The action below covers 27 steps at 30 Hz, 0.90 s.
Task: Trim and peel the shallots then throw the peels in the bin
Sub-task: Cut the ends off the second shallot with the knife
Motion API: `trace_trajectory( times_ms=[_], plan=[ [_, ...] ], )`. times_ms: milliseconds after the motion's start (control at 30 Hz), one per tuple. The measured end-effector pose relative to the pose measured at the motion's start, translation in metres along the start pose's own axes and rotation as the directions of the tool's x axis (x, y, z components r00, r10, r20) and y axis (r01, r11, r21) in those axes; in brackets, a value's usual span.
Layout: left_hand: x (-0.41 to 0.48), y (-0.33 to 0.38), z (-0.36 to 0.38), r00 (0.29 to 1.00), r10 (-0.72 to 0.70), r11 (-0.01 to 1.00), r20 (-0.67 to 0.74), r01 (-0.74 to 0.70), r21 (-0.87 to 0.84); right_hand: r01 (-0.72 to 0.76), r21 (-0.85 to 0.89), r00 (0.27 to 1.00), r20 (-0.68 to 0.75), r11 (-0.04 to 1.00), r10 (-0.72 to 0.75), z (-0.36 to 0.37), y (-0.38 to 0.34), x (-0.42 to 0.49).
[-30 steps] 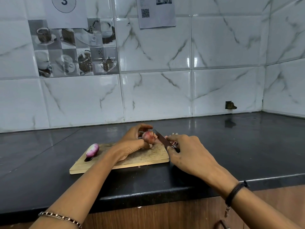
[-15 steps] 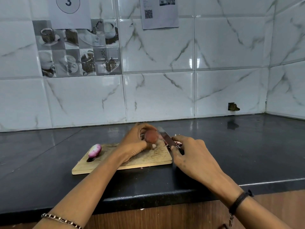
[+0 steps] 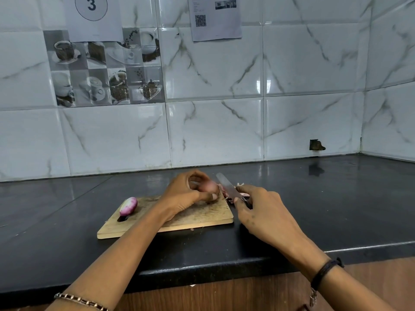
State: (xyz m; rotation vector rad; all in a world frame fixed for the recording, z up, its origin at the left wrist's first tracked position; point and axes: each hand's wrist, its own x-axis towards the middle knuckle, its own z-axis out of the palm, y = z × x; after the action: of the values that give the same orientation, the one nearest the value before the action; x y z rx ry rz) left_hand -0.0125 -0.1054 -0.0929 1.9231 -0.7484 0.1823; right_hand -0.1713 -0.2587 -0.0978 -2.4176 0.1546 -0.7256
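Left hand [image 3: 186, 195] curls its fingers [image 3: 198, 175] round a shallot [image 3: 208, 187] over the cutting board [image 3: 197, 218]; right hand [image 3: 263, 213] grips the knife [image 3: 228, 188], blade angled just beside it. Peeled shallot [image 3: 128, 206] on the board's left end, peels [image 3: 243, 194] on the bench [image 3: 314, 209] behind the blade

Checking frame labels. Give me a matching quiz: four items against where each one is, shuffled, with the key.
Items
1. peeled shallot
2. other shallot
3. knife
4. peels

Places
A. in the right hand
B. on the counter, by the board's right end
C. on the left end of the board
D. in the left hand

Pairs: 1-C, 2-D, 3-A, 4-B
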Motion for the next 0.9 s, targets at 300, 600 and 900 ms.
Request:
trace_trajectory(
  times_ms=[300,600,900],
  plan=[
    [0.003,-0.005,-0.003,1.0,0.003,0.999,0.019,-0.004,0.044,0.011,0.029,1.0,-0.027,1.0,-0.01,0.001,0.004,0.0],
    [0.006,-0.011,-0.007,1.0,-0.011,0.999,-0.007,0.012,0.037,0.048,0.058,0.999,0.006,0.997,-0.048,0.003,0.006,0.003],
    [0.01,-0.016,-0.007,0.999,-0.01,0.995,0.035,0.006,0.095,0.027,0.041,0.999,0.039,0.999,-0.029,0.011,0.0,0.01]
  ],
)
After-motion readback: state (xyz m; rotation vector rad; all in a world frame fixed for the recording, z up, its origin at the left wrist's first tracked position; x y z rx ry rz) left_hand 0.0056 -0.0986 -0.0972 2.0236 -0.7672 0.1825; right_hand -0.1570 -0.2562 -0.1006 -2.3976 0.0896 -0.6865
